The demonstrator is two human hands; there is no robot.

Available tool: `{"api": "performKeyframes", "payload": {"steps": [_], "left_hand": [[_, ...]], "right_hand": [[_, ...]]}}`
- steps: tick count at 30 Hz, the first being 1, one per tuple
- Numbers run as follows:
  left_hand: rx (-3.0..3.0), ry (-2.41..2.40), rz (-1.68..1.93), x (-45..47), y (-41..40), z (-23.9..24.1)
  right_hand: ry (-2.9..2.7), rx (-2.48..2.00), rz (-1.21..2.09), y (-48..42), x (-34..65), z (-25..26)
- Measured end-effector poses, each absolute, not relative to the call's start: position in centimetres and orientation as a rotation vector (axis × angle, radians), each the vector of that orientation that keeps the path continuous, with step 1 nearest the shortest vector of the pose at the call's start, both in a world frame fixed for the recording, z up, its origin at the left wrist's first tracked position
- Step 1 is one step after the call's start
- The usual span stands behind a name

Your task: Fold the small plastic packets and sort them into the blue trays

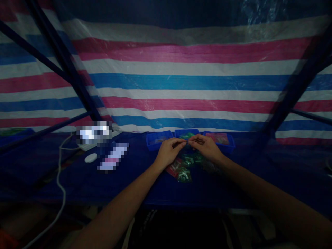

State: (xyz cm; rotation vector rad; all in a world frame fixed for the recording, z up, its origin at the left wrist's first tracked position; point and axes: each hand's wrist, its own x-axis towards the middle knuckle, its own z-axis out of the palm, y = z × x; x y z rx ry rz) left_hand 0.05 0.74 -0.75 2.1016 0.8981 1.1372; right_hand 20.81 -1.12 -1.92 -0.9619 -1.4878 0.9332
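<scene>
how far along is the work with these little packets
Done: the blue trays hold some pieces. In hand: left hand and right hand pinch one small piece between them, too dim to identify. Left: a loose pile of green and red packets lies below the hands.

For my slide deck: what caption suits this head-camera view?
Left hand and right hand meet in a pinch above small packets, blue trays and striped tarp behind.

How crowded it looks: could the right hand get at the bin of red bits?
Probably yes: the bin sits open just behind the right hand, nothing between, though its fingers pinch something small.
</scene>
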Motion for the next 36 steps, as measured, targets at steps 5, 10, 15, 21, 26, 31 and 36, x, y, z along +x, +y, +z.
{"api": "performKeyframes", "payload": {"steps": [5,10,15,21,26,31,36], "left_hand": [[1.933,0.823,1.076,0.2,1.0,-1.3],[1.966,0.811,1.029,0.3,0.5,-0.9],[2.083,0.854,0.994,0.3,0.0,-0.3],[2.181,0.852,1.016,0.5,-0.3,-0.3],[2.227,0.844,1.054,0.6,-0.5,-0.1],[2.261,0.847,1.035,0.5,-0.5,0.1],[2.233,0.856,1.046,0.4,-0.4,-0.2]], "right_hand": [[-1.499,-0.927,0.881,-0.6,21.0,-2.5],[-1.516,-0.898,0.829,-1.0,20.6,-2.4],[-1.510,-0.866,0.861,-1.6,20.2,-2.1],[-1.519,-0.874,0.890,-1.8,20.0,-1.8],[-1.557,-0.911,0.857,-2.3,19.8,-1.4],[-1.567,-0.904,0.863,-2.5,19.7,-1.3],[-1.556,-0.896,0.866,-2.1,19.8,-1.4]]}}
